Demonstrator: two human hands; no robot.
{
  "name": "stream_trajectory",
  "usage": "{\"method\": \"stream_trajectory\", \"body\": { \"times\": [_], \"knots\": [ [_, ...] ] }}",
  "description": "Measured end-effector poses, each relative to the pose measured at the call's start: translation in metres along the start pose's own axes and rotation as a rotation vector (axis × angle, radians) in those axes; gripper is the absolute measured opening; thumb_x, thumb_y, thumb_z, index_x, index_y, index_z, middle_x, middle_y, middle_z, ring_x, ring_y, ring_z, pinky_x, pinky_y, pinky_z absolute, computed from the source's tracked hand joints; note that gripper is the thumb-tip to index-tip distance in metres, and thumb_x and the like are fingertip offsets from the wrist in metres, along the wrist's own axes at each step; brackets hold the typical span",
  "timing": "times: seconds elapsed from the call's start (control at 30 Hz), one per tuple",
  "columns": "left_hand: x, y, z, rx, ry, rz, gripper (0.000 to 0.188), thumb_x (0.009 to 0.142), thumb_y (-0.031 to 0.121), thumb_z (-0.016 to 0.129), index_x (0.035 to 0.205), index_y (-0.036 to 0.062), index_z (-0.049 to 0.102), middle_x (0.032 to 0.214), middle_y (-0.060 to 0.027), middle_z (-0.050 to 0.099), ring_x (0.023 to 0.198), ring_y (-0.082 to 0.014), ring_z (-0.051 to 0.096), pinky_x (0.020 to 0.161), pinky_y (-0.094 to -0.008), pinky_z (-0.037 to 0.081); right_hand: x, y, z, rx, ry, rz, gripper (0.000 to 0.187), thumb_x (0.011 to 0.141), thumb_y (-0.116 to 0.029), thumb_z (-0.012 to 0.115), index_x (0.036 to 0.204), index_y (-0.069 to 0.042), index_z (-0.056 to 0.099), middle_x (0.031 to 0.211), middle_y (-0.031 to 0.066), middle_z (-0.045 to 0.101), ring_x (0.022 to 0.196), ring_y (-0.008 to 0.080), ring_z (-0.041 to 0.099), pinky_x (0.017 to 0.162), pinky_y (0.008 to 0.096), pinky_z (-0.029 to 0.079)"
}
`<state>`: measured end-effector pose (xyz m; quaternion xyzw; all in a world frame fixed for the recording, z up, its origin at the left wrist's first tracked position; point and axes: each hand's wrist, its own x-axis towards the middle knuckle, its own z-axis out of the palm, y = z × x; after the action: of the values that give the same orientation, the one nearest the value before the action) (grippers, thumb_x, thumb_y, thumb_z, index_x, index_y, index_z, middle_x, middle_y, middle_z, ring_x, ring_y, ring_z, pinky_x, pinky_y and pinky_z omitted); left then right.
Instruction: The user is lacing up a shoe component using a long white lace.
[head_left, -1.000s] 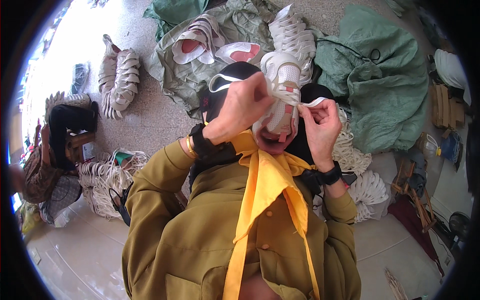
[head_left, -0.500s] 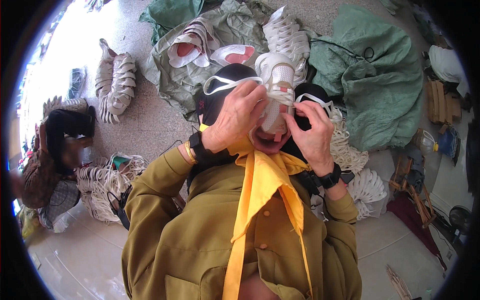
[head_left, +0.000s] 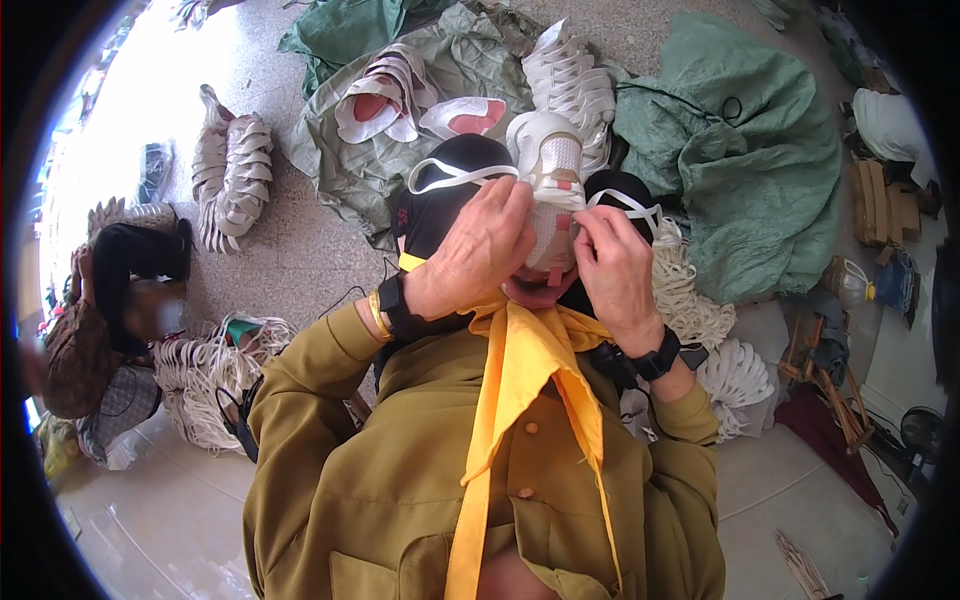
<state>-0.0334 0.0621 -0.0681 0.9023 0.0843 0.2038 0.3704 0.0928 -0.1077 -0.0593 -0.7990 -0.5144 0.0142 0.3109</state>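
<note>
Speckled floor [head_left: 295, 215] is seen beyond the knees [head_left: 470, 152]. Between these, the shoe upper [head_left: 548, 232] is flanked by left grip [head_left: 478, 235] and right grip [head_left: 618, 265], each apparently pinched closed on white lace [head_left: 436, 181], which is best drawn flat and evenly.

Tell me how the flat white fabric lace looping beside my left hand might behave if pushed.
The flat white fabric lace would likely flop or bend, since it curves in a loose loop. It's probably light, being a narrow strip. Rolling seems unlikely, as it looks flat.
</note>
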Motion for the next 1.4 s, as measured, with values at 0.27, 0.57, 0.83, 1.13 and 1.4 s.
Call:
{"method": "stream_trajectory", "body": {
  "times": [0.27,0.57,0.83,1.13,1.4],
  "knots": [
    [-0.002,-0.003,0.005,-0.014,0.018,-0.062,0.017,0.088,0.002,0.063,0.101,-0.0025,0.055,0.089,-0.0169,0.057,0.078,-0.0345,0.063,0.069,-0.0424,0.052,0.009,0.004,0.001,-0.258,-0.133,-0.103,0.018,0.081,0.0,0.067,0.099,0.001,0.063,0.103,0.0127,0.057,0.095,0.0298,0.062,0.08,0.0389,0.055],
    [-0.004,-0.003,0.011,-0.053,0.09,-0.077,0.018,0.086,0.001,0.067,0.101,-0.0014,0.056,0.088,-0.0162,0.058,0.072,-0.032,0.064,0.065,-0.039,0.053,0.017,0.013,0.005,-0.207,0.036,-0.29,0.014,0.08,0.0,0.066,0.094,0.0,0.063,0.099,0.0103,0.057,0.09,0.028,0.058,0.079,0.0385,0.052],
    [-0.005,-0.005,0.012,-0.085,0.102,-0.077,0.018,0.086,0.0,0.067,0.099,-0.0016,0.056,0.089,-0.0172,0.058,0.076,-0.0368,0.062,0.066,-0.042,0.051,0.013,-0.019,-0.009,0.268,-0.032,-0.289,0.013,0.088,-0.001,0.07,0.097,-0.002,0.06,0.094,0.0114,0.063,0.082,0.031,0.067,0.071,0.0398,0.056],
    [-0.005,-0.012,0.009,-0.183,0.13,-0.034,0.015,0.087,-0.005,0.063,0.1,-0.0016,0.056,0.088,-0.0173,0.059,0.076,-0.0374,0.061,0.066,-0.0416,0.05,0.026,-0.02,0.025,-0.033,-0.052,-0.119,0.016,0.086,-0.005,0.072,0.1,-0.002,0.063,0.09,0.0142,0.061,0.084,0.034,0.068,0.071,0.042,0.057],
    [-0.003,0.003,0.006,-0.099,0.117,-0.148,0.015,0.087,-0.004,0.059,0.099,0.0025,0.054,0.085,-0.0162,0.054,0.076,-0.0371,0.061,0.065,-0.044,0.049,0.029,0.0,-0.051,0.588,-0.216,0.133,0.006,0.09,-0.001,0.073,0.085,0.0,0.069,0.084,0.0044,0.065,0.069,0.0092,0.063,0.058,0.0271,0.05]
  ]
}}
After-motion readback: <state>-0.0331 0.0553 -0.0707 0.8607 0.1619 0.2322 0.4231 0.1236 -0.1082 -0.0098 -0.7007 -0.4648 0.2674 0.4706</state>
